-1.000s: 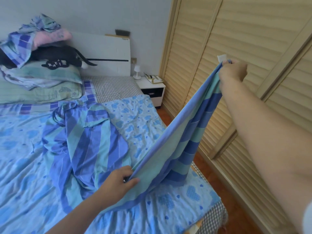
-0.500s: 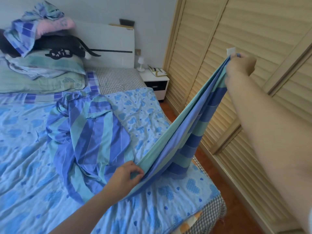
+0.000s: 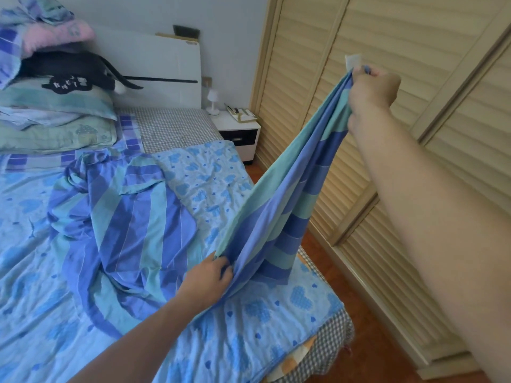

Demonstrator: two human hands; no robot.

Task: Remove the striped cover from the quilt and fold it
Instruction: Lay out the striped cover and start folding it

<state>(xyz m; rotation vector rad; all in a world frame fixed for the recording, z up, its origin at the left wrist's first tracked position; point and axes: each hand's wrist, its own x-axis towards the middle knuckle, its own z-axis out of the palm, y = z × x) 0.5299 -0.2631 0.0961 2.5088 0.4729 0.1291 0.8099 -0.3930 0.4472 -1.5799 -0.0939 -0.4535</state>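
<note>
I grip the striped cover [image 3: 279, 217] in both hands, right hand [image 3: 372, 88] raised near louvered doors [image 3: 414, 64], left hand [image 3: 206, 280] low over the quilt [image 3: 249, 327], pillows [image 3: 55, 125] stacked behind.

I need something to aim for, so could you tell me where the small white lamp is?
In the head view, the small white lamp stands on the white nightstand, right of the headboard.

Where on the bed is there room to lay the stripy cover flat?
Free quilt lies left of the crumpled striped cover, and nearer, below the left hand. The head end is crowded by the pillow pile. The right hand holds one end high.
</note>
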